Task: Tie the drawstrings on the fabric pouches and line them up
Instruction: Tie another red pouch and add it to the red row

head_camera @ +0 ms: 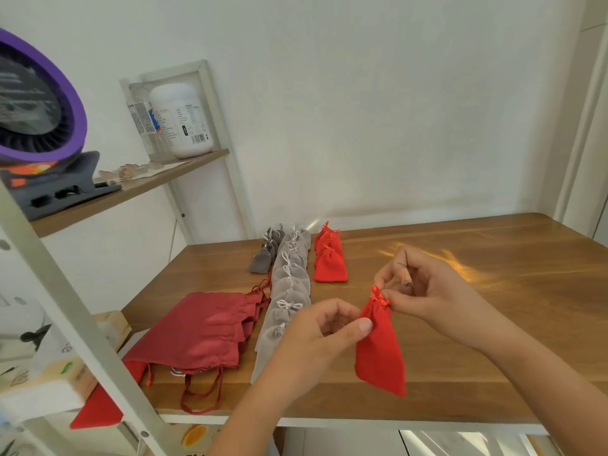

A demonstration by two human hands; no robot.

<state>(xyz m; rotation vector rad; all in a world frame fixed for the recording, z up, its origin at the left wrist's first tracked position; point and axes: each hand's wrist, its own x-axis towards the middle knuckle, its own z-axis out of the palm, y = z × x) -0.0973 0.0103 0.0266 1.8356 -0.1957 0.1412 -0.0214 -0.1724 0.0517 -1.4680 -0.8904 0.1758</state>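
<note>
A small bright red pouch [380,348] hangs above the wooden table [460,324], its neck gathered and its red drawstring [377,297] knotted at the top. My right hand [424,291] pinches that drawstring. My left hand [324,334] pinches the pouch's upper left side between thumb and fingers. Further back lie a short row of tied red pouches [329,258], a long row of light grey pouches [289,291] and a few dark grey pouches [266,251].
A pile of larger dark red drawstring bags [200,330] lies at the table's left front edge. A white metal shelf frame [75,324] stands on the left, carrying a purple fan [36,103] and a white jar [181,120]. The wall is behind.
</note>
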